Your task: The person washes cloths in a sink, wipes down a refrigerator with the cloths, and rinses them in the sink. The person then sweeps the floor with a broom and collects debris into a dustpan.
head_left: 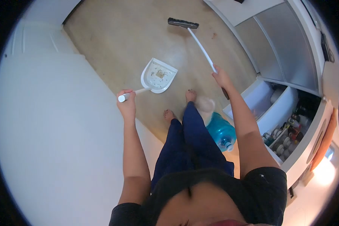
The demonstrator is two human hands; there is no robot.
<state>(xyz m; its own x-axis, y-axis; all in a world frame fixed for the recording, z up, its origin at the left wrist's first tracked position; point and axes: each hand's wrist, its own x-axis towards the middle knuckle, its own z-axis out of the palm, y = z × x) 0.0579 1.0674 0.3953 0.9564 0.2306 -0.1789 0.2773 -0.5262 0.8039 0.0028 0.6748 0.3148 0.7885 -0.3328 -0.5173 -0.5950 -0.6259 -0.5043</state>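
My left hand [127, 106] is closed round the white handle of a dustpan [160, 76]. Bits of debris lie in the white pan, which is in front of my feet. Closed on the white handle of a broom [202, 49] is my right hand [221, 78]. The broom's dark bristle head is farther forward than the pan, apart from it, near the top centre of the view.
Open drawers [277, 121] with bottles stand at the right, below a grey-fronted cabinet [277, 41]. A large blue water bottle [219, 130] is beside my legs. A white surface [56, 143] fills the left. A small brown patch lies on the floor [116, 34] right of the broom head.
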